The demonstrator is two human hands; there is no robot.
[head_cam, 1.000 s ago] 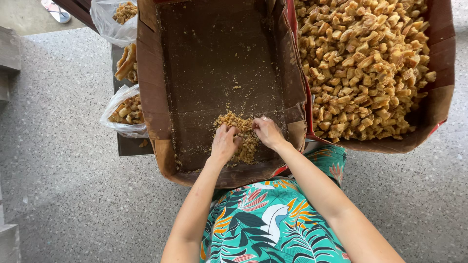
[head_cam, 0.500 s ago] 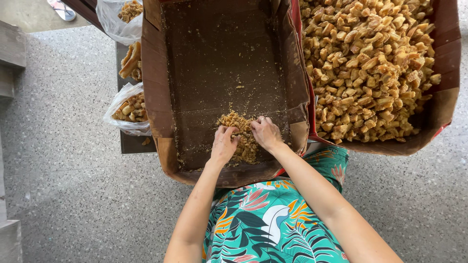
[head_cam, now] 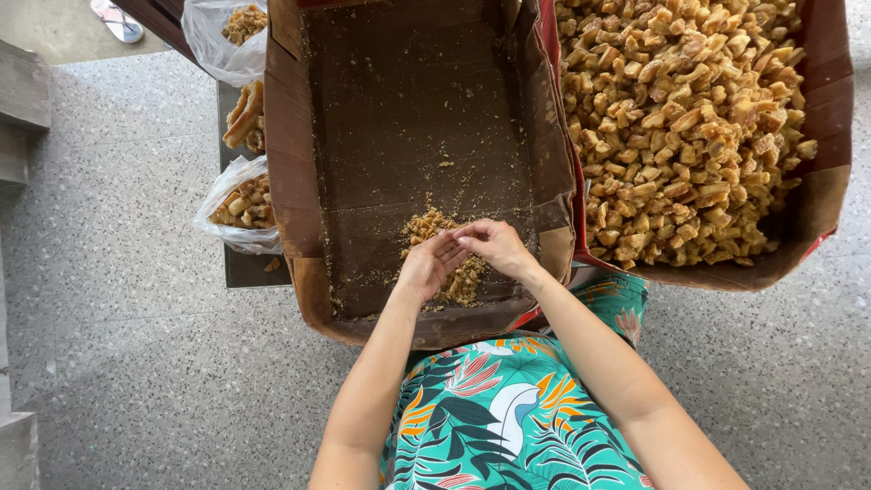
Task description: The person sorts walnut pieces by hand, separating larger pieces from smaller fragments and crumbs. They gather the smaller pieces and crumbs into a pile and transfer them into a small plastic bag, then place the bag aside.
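Observation:
A brown cardboard box [head_cam: 290, 181], nearly bare inside, stands in front of me. At its near end lies a small heap of golden-brown crumbs and pieces [head_cam: 426, 227]. My left hand [head_cam: 426, 265] and my right hand [head_cam: 494, 245] rest on that heap, fingertips meeting over it, cupped around the pieces. Part of the heap is hidden under my palms. Whether the fingers grip any pieces cannot be told.
A second cardboard box [head_cam: 821, 209] at the right is full of golden-brown chunks [head_cam: 680, 118]. Clear plastic bags of the same chunks [head_cam: 240, 204] sit on a dark low table at the left. Speckled floor lies around. A sandal [head_cam: 116, 20] shows top left.
My two hands have drawn closer together over the crumb heap, fingertips now touching. The view has shifted slightly.

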